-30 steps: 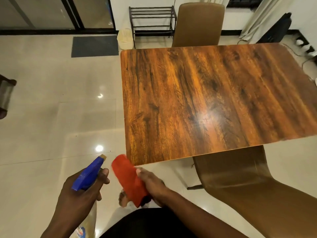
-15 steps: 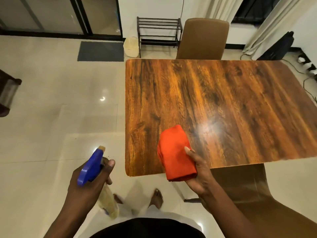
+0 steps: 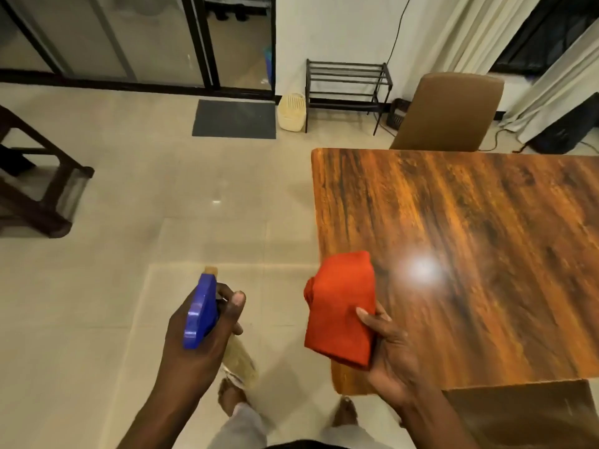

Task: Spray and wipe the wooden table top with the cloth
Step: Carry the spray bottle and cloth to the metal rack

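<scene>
both arms are seen bare to the frame edge, light grey trousers are worn over bare feet, and a black top is glimpsed.

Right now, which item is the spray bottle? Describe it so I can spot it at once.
Start from the wooden table top filling the right of the view and look left past its near corner, over the pale floor tiles. There the left hand grips the spray bottle. Its bright blue trigger head and clear body set it apart from the red cloth in the right hand.
</scene>
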`<state>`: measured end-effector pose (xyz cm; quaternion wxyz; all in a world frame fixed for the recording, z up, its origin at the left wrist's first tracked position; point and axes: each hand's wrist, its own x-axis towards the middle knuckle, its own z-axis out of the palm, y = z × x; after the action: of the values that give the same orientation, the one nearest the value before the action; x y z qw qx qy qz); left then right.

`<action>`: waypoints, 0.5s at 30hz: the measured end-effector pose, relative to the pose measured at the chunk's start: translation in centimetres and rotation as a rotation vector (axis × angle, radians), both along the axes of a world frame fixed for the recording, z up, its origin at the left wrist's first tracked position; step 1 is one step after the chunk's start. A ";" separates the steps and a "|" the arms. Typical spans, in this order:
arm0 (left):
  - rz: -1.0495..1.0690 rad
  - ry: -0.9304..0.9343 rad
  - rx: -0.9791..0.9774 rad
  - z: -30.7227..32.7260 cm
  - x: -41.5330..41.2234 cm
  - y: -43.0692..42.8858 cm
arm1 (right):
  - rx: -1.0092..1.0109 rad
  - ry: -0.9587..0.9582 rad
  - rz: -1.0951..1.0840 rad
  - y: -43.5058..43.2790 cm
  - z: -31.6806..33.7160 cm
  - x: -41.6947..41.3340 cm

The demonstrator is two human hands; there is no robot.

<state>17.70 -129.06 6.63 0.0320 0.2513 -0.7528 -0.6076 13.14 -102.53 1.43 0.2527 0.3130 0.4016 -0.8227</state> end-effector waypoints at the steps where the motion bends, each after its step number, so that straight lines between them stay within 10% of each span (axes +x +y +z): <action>1: -0.007 -0.009 0.001 0.2 -0.7 -1.9 | 0.000 0.014 -0.007 -1.8 -0.2 -0.4; 15: -0.064 -0.002 -0.031 1.1 -13.9 -18.7 | 0.021 0.032 -0.170 -16.6 0.5 -10.6</action>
<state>3.84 -147.72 7.71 0.0154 0.2273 -0.7697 -0.5963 2.59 -119.17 1.91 0.1719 0.3353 0.3862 -0.8419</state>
